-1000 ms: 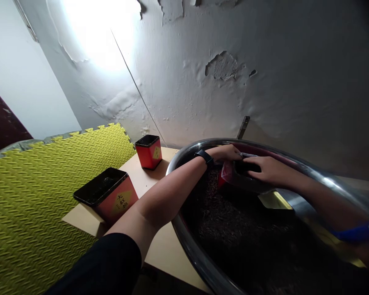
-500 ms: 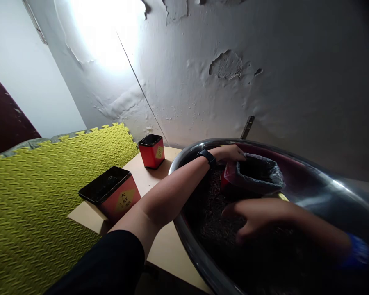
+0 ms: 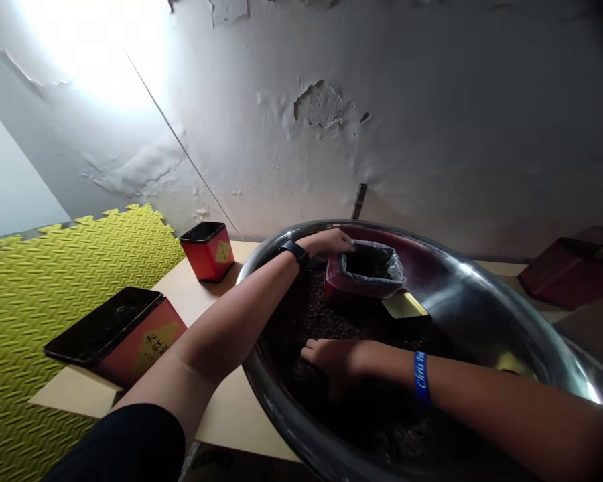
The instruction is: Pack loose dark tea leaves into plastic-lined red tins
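Observation:
In the head view my left hand (image 3: 334, 241), with a dark band on its wrist, grips the near-left rim of a red tin (image 3: 349, 289) lined with a clear plastic bag. The tin stands upright inside a large steel basin (image 3: 276, 395). Dark loose tea leaves (image 3: 326, 311) cover the basin's bottom. My right hand (image 3: 339, 358) wears a blue wristband and reaches palm down into the leaves, its fingers curled and pressed together. Leaves and shadow hide its fingertips. Beside the tin lies a gold square lid (image 3: 406, 304).
Two open red tins, a larger one (image 3: 145, 348) and a smaller one (image 3: 214, 254), stand on the pale board (image 3: 246, 408) left of the basin. Yellow foam matting (image 3: 80, 268) lies beyond. Another red tin (image 3: 577, 271) is at the right, near the peeling wall (image 3: 261, 134).
The view has shifted right, revealing more of the basin and the far-right tin. My right hand has moved down into the leaves. My left hand stays on the lined tin.

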{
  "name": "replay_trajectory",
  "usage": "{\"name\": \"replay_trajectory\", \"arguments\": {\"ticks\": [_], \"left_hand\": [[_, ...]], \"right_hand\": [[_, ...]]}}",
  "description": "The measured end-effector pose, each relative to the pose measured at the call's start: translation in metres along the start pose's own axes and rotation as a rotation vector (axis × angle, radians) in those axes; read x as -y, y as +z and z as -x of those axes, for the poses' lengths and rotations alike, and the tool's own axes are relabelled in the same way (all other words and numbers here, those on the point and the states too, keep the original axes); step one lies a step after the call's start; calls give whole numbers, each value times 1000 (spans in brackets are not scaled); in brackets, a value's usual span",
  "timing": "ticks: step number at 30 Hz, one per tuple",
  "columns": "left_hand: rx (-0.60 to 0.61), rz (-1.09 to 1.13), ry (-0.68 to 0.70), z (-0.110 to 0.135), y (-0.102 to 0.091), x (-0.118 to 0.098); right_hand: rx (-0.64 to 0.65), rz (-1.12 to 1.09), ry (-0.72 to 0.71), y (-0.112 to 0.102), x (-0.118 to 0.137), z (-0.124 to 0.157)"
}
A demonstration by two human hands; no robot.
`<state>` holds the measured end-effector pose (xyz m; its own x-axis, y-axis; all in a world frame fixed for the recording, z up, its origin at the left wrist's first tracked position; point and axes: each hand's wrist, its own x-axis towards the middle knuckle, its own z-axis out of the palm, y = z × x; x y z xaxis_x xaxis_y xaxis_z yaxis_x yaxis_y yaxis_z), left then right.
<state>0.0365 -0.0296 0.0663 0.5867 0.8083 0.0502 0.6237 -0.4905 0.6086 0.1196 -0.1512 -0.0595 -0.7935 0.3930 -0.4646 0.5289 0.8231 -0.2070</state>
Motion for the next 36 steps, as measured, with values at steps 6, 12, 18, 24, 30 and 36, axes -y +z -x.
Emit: {"name": "replay_trajectory", "arguments": {"ticks": [6, 12, 18, 24, 30, 36], "left_hand": [[2, -24, 28, -4, 0, 3], [14, -37, 59, -8, 0, 8], [-3, -88, 84, -14, 1, 13], [24, -53, 62, -10, 0, 8], [6, 18, 105, -10, 3, 10], [10, 7, -15, -11, 4, 9]], "right_hand": [[58, 8, -30, -9, 3, 3], [82, -10, -32, -24, 4, 11], [-240, -238, -117, -67, -3, 45], [-606, -370, -57, -107, -17, 92], [-923, -290, 161, -112, -55, 108], [-809, -74, 282, -105, -79, 105]]}}
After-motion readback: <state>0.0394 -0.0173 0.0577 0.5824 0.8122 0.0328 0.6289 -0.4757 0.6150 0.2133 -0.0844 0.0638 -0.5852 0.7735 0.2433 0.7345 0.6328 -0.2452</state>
